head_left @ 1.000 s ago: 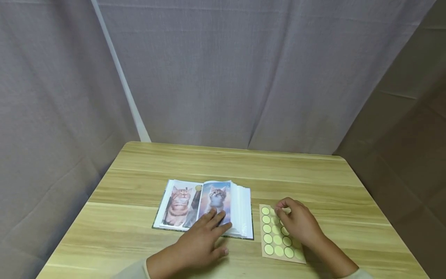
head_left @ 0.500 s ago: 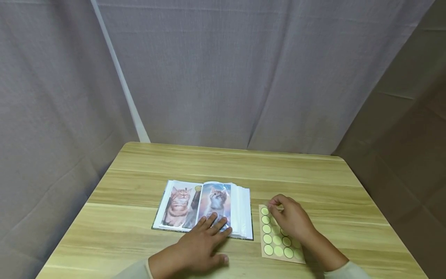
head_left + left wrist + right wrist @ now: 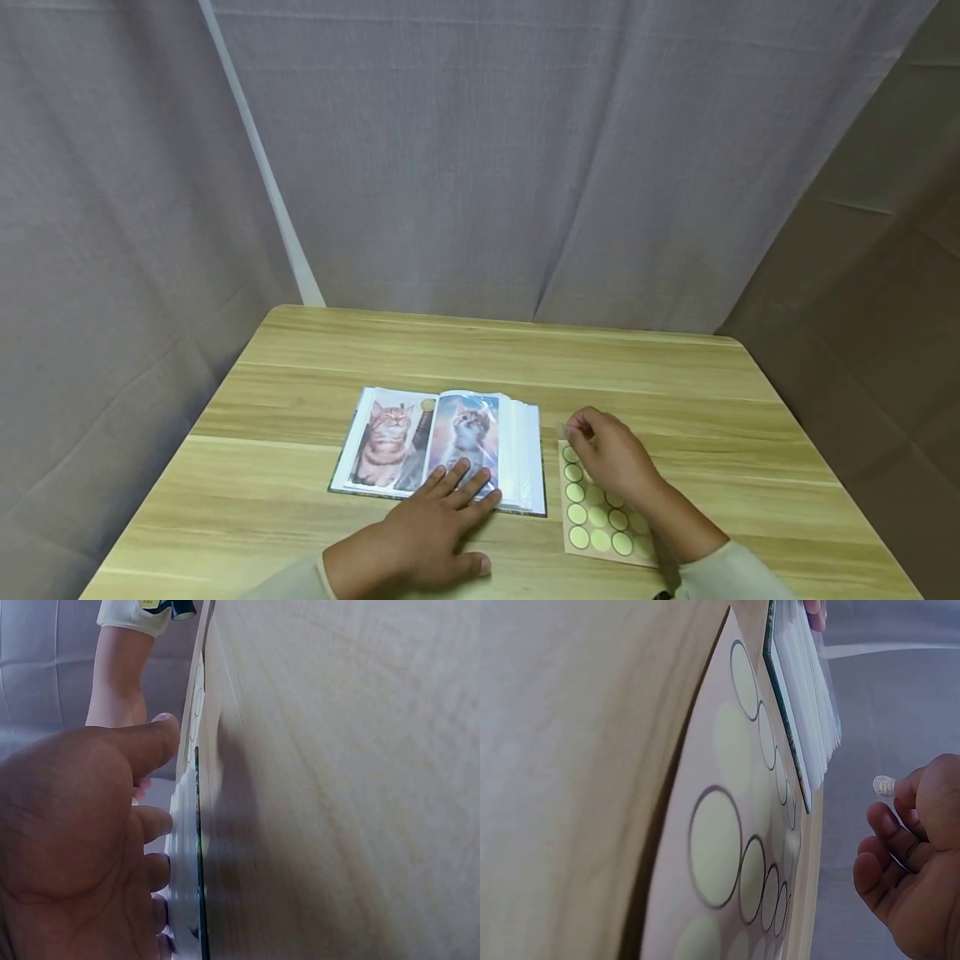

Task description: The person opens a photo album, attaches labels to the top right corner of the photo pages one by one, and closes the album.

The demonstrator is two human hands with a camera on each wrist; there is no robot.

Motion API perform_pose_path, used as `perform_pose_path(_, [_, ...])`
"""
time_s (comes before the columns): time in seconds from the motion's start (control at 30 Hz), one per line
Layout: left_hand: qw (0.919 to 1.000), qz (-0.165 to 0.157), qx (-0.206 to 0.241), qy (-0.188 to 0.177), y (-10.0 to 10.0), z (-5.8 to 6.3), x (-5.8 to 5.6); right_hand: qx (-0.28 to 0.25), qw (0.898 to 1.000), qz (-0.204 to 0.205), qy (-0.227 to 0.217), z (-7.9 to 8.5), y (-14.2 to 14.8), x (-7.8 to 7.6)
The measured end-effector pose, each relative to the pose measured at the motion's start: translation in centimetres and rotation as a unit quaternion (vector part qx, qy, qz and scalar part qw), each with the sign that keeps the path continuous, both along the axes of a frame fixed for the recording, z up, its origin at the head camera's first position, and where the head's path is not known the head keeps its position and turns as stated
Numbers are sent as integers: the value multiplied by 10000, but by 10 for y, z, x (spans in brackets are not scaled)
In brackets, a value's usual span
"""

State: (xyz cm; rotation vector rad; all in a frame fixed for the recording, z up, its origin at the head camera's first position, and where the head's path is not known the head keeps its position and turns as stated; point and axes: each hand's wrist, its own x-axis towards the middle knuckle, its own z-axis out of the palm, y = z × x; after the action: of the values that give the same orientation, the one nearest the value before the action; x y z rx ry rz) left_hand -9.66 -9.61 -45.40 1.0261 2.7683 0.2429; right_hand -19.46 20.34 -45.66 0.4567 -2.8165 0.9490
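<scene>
An open photo album [image 3: 525, 458] lies on the table with a cat photo [image 3: 382, 442] on its left page and a kitten photo [image 3: 468, 429] on its right page. My left hand [image 3: 431, 533] rests with spread, straight fingers on the lower part of the right page. My right hand [image 3: 615, 454] is raised above the upper part of a sheet of round stickers [image 3: 597, 517]. Between its thumb and index finger it pinches a small round sticker [image 3: 884, 786], whose printed face shows in the right wrist view. The hand and forearm hide part of the sheet.
A round gold-coloured sticker [image 3: 427, 405] is at the upper right of the left page. The wooden table [image 3: 300, 350] carries the album and sheet. Grey curtains [image 3: 450, 167] hang behind it and on both sides.
My right hand has moved left and slightly away from me over the sheet, with the sticker pinched in its fingertips. The left hand stays on the album page, its fingers barely shifted.
</scene>
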Motion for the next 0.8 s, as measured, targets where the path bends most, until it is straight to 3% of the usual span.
perform_pose_path(0.5, [10000,37,31,-76,1,1,-1,-71,9990,431,105,2,-21,-17])
perform_pose_path(0.8, [9999,62,-1,-111,2,1,1,-71,9988,450,-168,-1,-32,-24])
